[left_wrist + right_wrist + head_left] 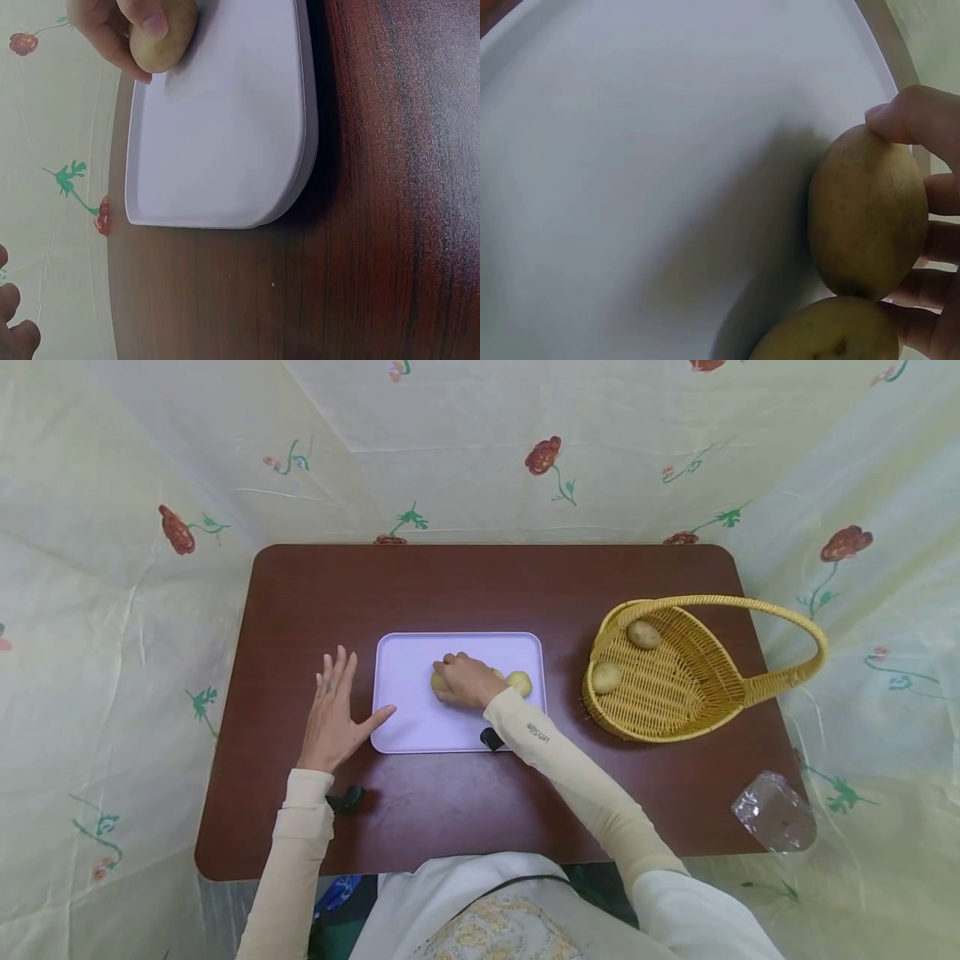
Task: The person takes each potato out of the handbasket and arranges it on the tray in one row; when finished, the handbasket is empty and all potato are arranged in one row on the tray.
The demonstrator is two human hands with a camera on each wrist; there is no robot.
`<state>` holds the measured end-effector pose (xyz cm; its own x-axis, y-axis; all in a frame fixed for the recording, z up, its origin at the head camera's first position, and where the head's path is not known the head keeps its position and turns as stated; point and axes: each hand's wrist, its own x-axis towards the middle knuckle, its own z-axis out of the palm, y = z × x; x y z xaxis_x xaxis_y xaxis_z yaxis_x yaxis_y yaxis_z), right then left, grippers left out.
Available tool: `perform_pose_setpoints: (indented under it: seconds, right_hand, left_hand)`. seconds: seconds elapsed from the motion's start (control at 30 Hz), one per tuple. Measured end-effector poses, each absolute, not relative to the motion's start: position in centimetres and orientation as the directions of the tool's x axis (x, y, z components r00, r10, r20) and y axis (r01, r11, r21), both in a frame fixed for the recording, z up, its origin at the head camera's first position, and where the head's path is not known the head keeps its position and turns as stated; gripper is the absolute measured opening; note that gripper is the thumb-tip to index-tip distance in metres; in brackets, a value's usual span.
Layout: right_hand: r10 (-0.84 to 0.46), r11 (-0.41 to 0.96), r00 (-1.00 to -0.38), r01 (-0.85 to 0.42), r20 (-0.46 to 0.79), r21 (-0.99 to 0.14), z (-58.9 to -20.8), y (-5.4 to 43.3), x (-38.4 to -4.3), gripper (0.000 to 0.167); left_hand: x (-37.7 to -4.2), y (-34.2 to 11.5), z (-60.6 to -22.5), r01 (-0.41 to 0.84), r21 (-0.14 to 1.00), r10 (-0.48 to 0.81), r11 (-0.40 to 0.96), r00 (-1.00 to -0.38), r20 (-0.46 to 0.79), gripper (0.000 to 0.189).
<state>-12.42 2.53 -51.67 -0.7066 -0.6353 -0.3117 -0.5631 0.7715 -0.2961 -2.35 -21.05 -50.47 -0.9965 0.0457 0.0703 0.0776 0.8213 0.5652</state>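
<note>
My right hand [468, 682] grips a potato [868, 210] over the lavender tray [420, 727], thumb on one end and fingers round its far side. A second potato [829, 334] lies right against it in the right wrist view. Another potato [519, 683] shows on the tray to the right of this hand, with a further one partly hidden behind the wrist. My left hand [333, 714] is held beside the tray's left edge, fingers spread and holding nothing. Its thumb overlaps the tray's edge in the head view.
A yellow wicker basket [675, 693] with a tall handle stands at the right, with two potatoes [643, 634] inside. A clear plastic bag [776, 810] lies over the front right corner of the brown table [450, 585]. Flowered cloth hangs round the table.
</note>
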Motion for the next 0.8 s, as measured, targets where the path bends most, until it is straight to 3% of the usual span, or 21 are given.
perform_pose_setpoints:
  seconds: [0.47,0.63,0.8]
  right_hand:
    - [-0.654,0.754,-0.714,-0.585,-0.251,-0.300,-51.2,3.4,-12.2,0.058]
    - [-0.638,0.744,-0.762,-0.573,-0.112,-0.345,-48.3,6.2,-10.9,0.062]
    - [-0.555,0.743,-0.828,-0.538,0.082,-0.397,-44.5,12.0,-8.6,0.064]
  left_hand:
    - [-2.3,-20.8,-50.3,0.080,0.568,0.051,0.819,-0.996,0.067,0.104]
    - [-2.3,-20.8,-50.5,0.088,0.569,0.057,0.818,-0.996,0.071,0.104]
    - [-2.5,-20.7,-50.6,0.098,0.564,0.068,0.820,-0.995,0.072,0.103]
